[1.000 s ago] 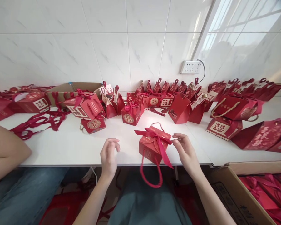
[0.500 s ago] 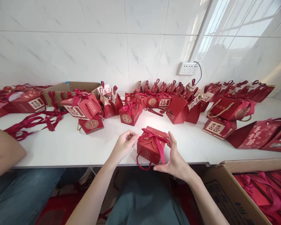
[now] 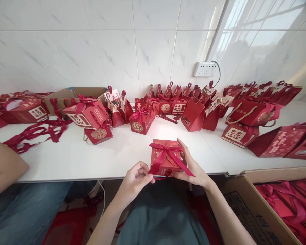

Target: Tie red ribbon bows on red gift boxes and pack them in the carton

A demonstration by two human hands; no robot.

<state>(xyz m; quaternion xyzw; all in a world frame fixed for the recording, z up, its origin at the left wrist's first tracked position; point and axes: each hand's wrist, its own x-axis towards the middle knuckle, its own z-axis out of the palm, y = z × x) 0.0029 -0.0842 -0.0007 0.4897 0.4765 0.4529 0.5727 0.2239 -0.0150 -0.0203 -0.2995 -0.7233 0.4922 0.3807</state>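
- A red gift box point(image 3: 169, 162) is at the front edge of the white tabletop point(image 3: 91, 165), between the person's two hands; whether it rests there or is lifted I can't tell.
- The right hand point(image 3: 195, 173) now grips the box's right side, thumb low in front; half a second ago it was spread more loosely there.
- The left hand point(image 3: 137, 178) has dropped from the bow's upper left end to the box's lower left corner, fingers pinched on the tail of the red ribbon point(image 3: 167, 149).
- Both ribbon tails now fan down the front; earlier only the right one showed.
- The cord handle point(image 3: 160, 178), earlier a hanging loop, is now mostly hidden.
- Behind, a smaller bowed box point(image 3: 140, 125) stands where it was.
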